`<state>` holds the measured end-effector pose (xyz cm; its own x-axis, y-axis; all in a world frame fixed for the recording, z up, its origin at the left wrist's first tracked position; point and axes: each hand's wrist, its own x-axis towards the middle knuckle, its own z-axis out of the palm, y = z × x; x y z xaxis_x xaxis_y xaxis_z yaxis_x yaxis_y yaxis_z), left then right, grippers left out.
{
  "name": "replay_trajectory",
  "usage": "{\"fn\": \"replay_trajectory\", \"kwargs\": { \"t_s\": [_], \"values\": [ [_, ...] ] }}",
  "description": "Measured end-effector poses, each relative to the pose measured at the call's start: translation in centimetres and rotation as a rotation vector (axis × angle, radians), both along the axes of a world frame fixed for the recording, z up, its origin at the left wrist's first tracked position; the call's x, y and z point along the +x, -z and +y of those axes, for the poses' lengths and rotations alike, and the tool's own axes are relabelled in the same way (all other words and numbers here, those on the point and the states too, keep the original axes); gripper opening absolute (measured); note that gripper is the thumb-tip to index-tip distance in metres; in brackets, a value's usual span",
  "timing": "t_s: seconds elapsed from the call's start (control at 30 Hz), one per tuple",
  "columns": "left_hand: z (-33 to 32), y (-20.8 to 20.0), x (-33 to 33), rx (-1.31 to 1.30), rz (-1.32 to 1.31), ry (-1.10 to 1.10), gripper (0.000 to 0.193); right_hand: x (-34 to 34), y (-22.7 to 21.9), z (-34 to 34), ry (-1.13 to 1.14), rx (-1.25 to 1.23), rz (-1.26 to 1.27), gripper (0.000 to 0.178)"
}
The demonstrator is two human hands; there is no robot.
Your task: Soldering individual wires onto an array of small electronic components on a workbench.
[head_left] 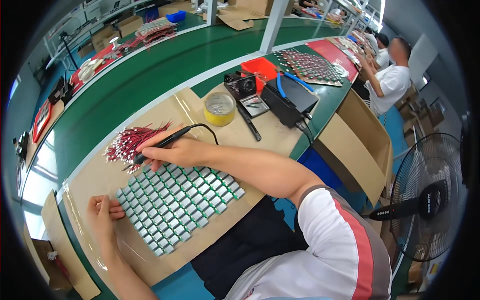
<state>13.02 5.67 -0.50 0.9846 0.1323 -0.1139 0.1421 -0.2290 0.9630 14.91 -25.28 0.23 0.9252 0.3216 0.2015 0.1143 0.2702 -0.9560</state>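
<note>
My right hand (177, 150) is closed around the black handle of a soldering iron (162, 142). The thin tip points left and down, beside a heap of red and black wires with white ends (132, 142). Below that hand lies a slanted block of small silver modules with green edges (175, 200), set close together in rows on brown board. My left hand (104, 212) rests by the block's left edge, fingers curled in and thumb up; whether a small piece is between the fingertips is hidden. The iron's cord loops back behind my right wrist.
A yellow tape roll (219, 110), a soldering station (282, 102), a black pen-like tool (249, 122), blue-handled pliers (281, 86) and a red bin (259, 70) stand beyond my right arm. A green conveyor (150, 65) runs behind. At right are a cardboard box (350, 145), a fan (430, 197) and co-workers.
</note>
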Motion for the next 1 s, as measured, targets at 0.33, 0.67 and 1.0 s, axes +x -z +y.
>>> {"fn": "replay_trajectory", "kwargs": {
  "t_s": [0.33, 0.67, 1.0],
  "values": [
    [-0.6, 0.1, 0.2, 0.027, -0.015, -0.014, 0.016, -0.3, -0.4, -0.7, -0.018, -0.083, -0.105, 0.026],
    [-0.6, 0.7, 0.5, 0.152, -0.126, -0.095, 0.015, 0.3, 0.5, -1.0, -0.058, -0.106, -0.13, 0.025],
    [-0.5, 0.4, 0.1, 0.17, -0.134, 0.01, 0.01, 0.1, 0.7, -0.1, -0.085, -0.168, -0.052, 0.03]
  ]
}}
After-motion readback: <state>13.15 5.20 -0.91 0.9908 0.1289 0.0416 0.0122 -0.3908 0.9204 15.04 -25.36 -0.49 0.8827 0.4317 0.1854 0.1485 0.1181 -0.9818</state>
